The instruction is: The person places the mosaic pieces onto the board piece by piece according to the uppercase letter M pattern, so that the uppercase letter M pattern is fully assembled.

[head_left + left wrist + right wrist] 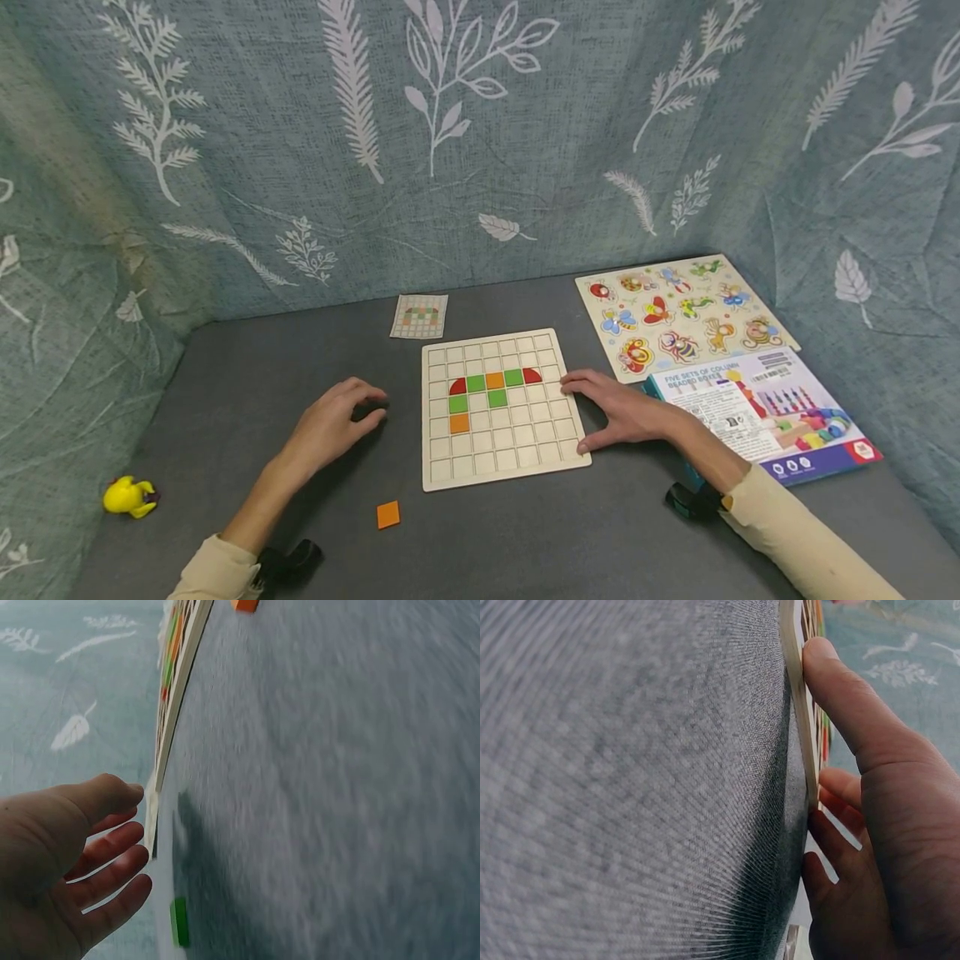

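Note:
A square wooden grid board (480, 465) lies in the middle of the table, its cells partly filled with red, green and orange tiles. My right hand (618, 408) rests at its right side, thumb near the lower corner and fingertips on the edge higher up. The right wrist view shows the thumb (847, 694) on the board's rim. Left of the board, my left hand (330, 425) hovers with fingers loosely bent and nothing held. A green tile (178, 922) shows beyond its fingers in the left wrist view. Nearer me lies a loose orange tile (388, 514).
A small pattern card (418, 317) lies behind the board. At right are an insect picture puzzle (660, 292) and a blue-and-white toy box (772, 417). A yellow toy (130, 497) sits at far left. A leaf-print curtain (480, 192) closes off the back.

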Motion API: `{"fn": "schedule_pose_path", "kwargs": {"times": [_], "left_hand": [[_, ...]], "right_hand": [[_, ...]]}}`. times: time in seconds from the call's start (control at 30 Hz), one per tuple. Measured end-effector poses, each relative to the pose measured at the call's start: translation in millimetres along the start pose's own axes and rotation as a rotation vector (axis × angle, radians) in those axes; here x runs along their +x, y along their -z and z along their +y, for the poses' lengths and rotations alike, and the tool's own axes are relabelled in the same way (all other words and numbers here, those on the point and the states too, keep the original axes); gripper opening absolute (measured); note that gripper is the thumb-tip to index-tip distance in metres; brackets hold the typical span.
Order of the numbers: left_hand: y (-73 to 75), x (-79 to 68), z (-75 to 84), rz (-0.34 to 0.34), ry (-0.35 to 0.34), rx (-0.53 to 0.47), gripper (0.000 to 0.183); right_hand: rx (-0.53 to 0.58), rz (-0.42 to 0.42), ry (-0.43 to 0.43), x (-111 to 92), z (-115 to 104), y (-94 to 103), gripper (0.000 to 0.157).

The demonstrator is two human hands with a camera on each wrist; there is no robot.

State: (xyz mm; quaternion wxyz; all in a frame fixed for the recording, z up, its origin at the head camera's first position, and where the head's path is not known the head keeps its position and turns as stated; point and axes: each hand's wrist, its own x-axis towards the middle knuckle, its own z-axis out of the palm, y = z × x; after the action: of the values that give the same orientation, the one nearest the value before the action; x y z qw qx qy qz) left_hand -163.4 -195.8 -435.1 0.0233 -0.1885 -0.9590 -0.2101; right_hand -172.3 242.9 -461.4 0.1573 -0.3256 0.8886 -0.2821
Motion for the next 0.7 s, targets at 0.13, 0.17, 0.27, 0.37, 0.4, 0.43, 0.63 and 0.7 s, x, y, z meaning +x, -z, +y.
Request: {"fn": "schedule_pose_path", "kwargs": {"times": [0.13, 0.17, 0.27, 0.37, 0.4, 0.43, 0.63, 0.7], "left_hand": [[5.8, -4.2, -9.0, 0.015, 0.025, -0.004, 0.024], [7.2, -5.3, -10.9, 0.014, 0.032, -0.003, 0.024], [11.1, -8.8, -16.1, -0.002, 0.05, -0.005, 0.024], [14.8, -12.2, -20.2, -0.033, 0.074, -0.002, 0.024], [15.8, -13.6, -21.5, -0.041, 0.082, -0.001, 0.024], [16.6, -15.0, -22.7, -0.049, 0.089, 0.002, 0.025], [17.6, -23.6, -29.7, -0.065, 0.098, 0.008, 0.025], [18.5, -25.2, -31.2, -0.066, 0.1, -0.001, 0.025]], "right_hand": [[0.003, -0.002, 0.003, 0.7, -0.2, 0.1, 0.085], [0.003, -0.003, 0.003, 0.8, -0.2, 0.1, 0.085], [0.002, -0.005, -0.005, 1.0, -0.6, 0.2, 0.085], [-0.003, -0.006, -0.011, 1.2, -1.3, 0.5, 0.086], [-0.004, -0.006, -0.012, 1.3, -1.5, 0.6, 0.086], [-0.005, -0.006, -0.011, 1.5, -1.5, 0.6, 0.086], [-0.006, -0.005, -0.012, 1.6, -1.4, 0.6, 0.086], [-0.004, -0.004, -0.017, 1.4, -1.6, 0.8, 0.086]]}}
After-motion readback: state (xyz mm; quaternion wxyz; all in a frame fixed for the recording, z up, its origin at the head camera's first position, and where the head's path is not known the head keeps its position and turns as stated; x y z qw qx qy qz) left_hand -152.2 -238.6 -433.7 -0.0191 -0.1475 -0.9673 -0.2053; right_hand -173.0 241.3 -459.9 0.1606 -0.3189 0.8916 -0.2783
